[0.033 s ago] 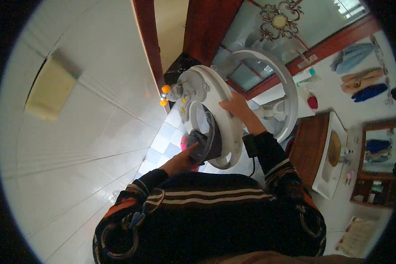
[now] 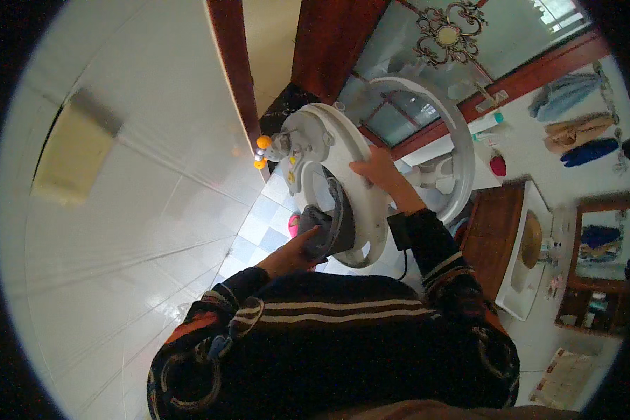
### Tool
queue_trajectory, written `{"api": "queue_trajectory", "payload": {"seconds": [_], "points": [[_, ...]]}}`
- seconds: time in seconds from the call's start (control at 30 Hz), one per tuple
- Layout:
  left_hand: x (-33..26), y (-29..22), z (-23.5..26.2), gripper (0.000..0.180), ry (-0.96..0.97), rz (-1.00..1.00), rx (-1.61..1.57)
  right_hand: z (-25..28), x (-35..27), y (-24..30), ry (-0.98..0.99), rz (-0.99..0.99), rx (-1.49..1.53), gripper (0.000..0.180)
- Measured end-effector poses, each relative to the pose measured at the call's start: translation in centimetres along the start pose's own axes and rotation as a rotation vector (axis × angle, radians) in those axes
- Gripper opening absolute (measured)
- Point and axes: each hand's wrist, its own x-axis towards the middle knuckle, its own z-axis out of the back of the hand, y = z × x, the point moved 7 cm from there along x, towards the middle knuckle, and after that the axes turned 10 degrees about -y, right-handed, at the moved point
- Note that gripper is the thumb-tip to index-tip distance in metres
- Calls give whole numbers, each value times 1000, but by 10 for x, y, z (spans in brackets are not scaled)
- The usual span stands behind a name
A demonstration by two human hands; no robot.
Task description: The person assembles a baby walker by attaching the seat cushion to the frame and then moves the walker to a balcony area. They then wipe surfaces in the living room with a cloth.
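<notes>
Baby-walker tray (image 2: 364, 199), white, is tilted on edge at centre frame, its long axis running from upper left to lower right. The dark grey fabric seat (image 2: 342, 234) sits in its opening, just up and right of the left hand (image 2: 290, 257), the nearer one, whose grip is closed on the cloth; the right hand's (image 2: 386, 178) grip clasps the tray's right rim.

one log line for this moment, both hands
left hand: holding dark grey fabric | right hand: gripping white round frame | on frame: orange beads | right of frame: pale ring
</notes>
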Motion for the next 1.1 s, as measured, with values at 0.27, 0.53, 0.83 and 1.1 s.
{"api": "queue_trajectory", "payload": {"seconds": [0.27, 0.53, 0.83, 1.1], "points": [[-151, 37, -50, 73, 35, 79, -69, -20, -171, 108, 53, 42, -10, 60], [-126, 112, -116, 69, -71, 636, -771, -21, -194, 98, 76, 123, -92, 61], [-115, 64, -86, 88, -474, 750, -713, -39, -168, 145, 194, 258, 10, 50], [-102, 11, -90, 56, -684, 833, -832, -53, -152, 158, 216, 453, -31, 50]]}}
